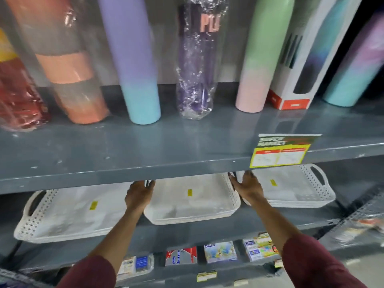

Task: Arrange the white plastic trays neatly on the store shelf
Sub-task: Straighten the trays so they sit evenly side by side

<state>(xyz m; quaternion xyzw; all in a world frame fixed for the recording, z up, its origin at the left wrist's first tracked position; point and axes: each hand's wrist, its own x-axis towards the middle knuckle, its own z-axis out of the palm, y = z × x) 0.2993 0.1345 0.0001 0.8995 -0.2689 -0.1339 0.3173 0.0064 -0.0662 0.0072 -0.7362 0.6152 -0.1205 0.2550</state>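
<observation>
Three stacks of white perforated plastic trays lie side by side on the middle grey shelf [259, 221]. The left tray stack [68, 217] and the right tray stack [295, 188] each show a handle. Between them sits the middle tray stack [193, 202], which I hold at both ends. My left hand [138, 193] grips its left handle and my right hand [246, 185] grips its right handle. The upper shelf's front edge hides my fingertips and the trays' far ends. Each top tray carries a small yellow sticker.
The upper grey shelf [145, 154] holds upright bottles and tumblers, some wrapped in plastic, plus a boxed one [299, 80]. A yellow price label [280, 152] hangs from its front edge. Small packaged goods [220, 252] lie on the lower shelf.
</observation>
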